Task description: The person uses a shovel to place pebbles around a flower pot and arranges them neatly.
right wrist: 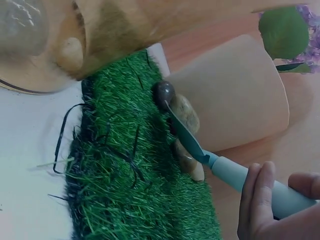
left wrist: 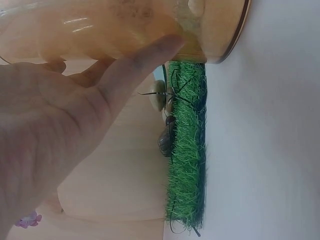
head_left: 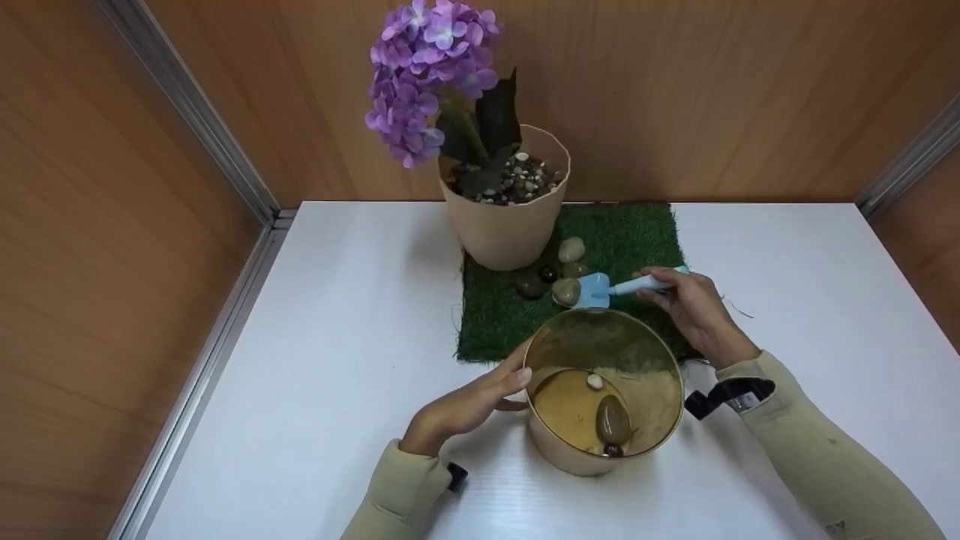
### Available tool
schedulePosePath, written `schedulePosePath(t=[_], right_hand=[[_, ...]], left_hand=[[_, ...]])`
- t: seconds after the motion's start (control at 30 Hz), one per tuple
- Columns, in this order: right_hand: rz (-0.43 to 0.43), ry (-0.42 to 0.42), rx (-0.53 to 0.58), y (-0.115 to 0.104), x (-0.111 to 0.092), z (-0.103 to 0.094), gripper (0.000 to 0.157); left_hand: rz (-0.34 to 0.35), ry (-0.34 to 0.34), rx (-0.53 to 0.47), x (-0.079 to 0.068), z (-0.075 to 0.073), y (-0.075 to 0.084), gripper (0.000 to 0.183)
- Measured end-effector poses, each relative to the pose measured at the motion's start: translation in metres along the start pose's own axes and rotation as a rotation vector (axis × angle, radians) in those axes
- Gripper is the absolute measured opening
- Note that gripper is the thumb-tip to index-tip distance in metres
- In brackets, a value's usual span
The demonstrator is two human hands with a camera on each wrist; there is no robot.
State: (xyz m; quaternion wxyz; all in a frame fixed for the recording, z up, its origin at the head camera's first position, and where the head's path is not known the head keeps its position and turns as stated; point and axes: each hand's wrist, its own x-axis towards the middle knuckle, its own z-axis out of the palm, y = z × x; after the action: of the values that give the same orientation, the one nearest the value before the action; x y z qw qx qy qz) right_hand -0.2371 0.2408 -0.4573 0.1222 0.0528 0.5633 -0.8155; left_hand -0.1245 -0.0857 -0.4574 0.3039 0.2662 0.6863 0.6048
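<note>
My left hand (head_left: 476, 397) holds a see-through amber container (head_left: 551, 435) by its left wall, thumb near the rim. Inside lie a large brown stone (head_left: 613, 420), a small white pebble (head_left: 595, 381) and a small dark stone (head_left: 613, 450). My right hand (head_left: 697, 311) grips the pale handle of a small blue trowel (head_left: 594, 289). Its blade tip meets a grey-green stone (head_left: 565, 292) on the grass mat (head_left: 630, 232); whether the blade lies under the stone I cannot tell. In the right wrist view, the trowel (right wrist: 187, 135) slants down among the stones.
Behind the stones stands a beige pot (head_left: 502, 232) with purple flowers (head_left: 431, 67) and gravel. A pale stone (head_left: 571, 249), a dark brown stone (head_left: 529, 286) and a black stone (head_left: 548, 273) lie by its base. Wooden panels (head_left: 712, 97) enclose the white table (head_left: 337, 315).
</note>
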Motion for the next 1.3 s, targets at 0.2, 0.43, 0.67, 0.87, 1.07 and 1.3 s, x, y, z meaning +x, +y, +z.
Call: schedulePosePath(t=[0.2,0.43,0.67,0.87,1.07,1.3], right_hand=[[-0.019,0.041,-0.025,0.005,0.0,0.006,0.045],[-0.055,0.047,-0.052,0.006,-0.004,0.012,0.051],[-0.079,0.072,-0.114,0.005,-0.006,0.016,0.05],[-0.152,0.069,-0.184,0.005,-0.008,0.02,0.048],[-0.237,0.078,-0.296,0.003,-0.013,0.027,0.043],[-0.351,0.108,-0.468,-0.015,-0.033,0.037,0.036]], left_hand=[[0.001,-0.002,-0.001,0.0,0.0,0.0,0.059],[0.003,-0.004,-0.012,0.001,0.0,0.0,0.053],[0.003,-0.007,-0.017,0.001,0.0,0.0,0.05],[0.007,-0.003,-0.006,0.001,0.001,0.0,0.051],[0.0,0.004,0.0,0.0,0.001,0.0,0.055],[-0.011,0.005,-0.006,0.0,0.001,0.0,0.057]])
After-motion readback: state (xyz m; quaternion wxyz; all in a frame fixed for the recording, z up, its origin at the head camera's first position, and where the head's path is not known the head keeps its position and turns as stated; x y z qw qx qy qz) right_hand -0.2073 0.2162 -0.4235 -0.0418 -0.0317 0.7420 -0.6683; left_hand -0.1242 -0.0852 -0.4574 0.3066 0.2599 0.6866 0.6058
